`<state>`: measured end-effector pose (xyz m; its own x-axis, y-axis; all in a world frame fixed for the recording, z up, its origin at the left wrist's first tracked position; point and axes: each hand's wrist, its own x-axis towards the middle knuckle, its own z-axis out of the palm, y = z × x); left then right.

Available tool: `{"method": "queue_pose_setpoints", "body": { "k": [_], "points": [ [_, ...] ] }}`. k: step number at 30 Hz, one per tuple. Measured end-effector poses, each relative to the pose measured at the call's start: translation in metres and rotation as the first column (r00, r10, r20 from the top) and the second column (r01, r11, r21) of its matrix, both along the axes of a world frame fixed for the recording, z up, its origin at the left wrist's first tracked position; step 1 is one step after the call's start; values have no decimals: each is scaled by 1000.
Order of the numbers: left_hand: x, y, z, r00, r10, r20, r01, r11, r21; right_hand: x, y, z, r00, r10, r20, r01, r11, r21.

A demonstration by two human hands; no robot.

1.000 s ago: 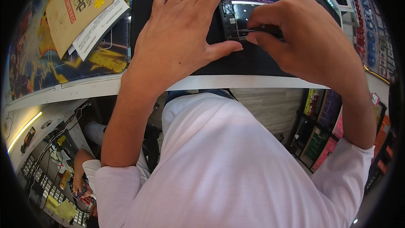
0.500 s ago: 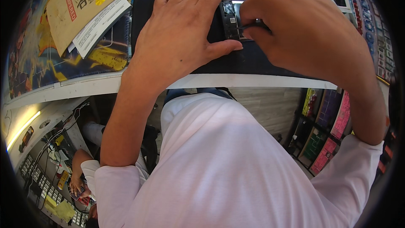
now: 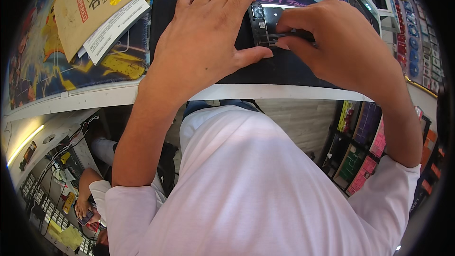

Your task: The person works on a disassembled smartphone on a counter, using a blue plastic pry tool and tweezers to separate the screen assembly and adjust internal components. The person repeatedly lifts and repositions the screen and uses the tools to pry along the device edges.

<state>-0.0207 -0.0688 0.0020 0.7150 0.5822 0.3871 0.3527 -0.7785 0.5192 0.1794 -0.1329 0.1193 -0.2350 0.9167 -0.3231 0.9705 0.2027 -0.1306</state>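
An opened phone (image 3: 270, 15) with its inner parts showing lies on the black mat (image 3: 208, 77). My left hand (image 3: 204, 38) arches beside its left end, fingers spread; the thumb lies close to the phone's near edge and the index finger reaches past the far edge. Whether the thumb touches the phone, I cannot tell. My right hand (image 3: 332, 42) pinches dark, thin tweezers (image 3: 280, 35) between thumb and index finger. Their tips point left, at the dark inner section near the phone's left end. The right fingers hide the phone's right part.
A brown card envelope (image 3: 76, 23) and white papers (image 3: 106, 42) lie on a colourful mat (image 3: 118, 66) at the left. The white table edge (image 3: 265, 91) runs in front of me. Another person's hands (image 3: 85, 211) hold a phone at lower left. Racks of small packets (image 3: 417, 42) stand right.
My right hand has shifted slightly down and turned, uncovering more of the phone and the mat's printed lines. My left hand stays nearly still, and the tweezers remain over the phone.
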Motion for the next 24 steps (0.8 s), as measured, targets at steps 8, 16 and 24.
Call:
{"method": "queue_pose_setpoints", "body": {
  "k": [8, 16, 24],
  "points": [
    [2, 1, 0, 1000, -11, 25, 11, 1000, 3, 22, -17, -12, 988, 130, -86, -118, 985, 125],
    [-4, 4, 6, 998, -49, -45, 50, 998, 24, 14, -20, -12, 991, 119, -63, -104, 973, 208],
    [-4, -1, 21, 988, -26, -150, 21, 999, -37, 10, -22, -13, 996, 93, -8, -89, 973, 212]
  ]
}}
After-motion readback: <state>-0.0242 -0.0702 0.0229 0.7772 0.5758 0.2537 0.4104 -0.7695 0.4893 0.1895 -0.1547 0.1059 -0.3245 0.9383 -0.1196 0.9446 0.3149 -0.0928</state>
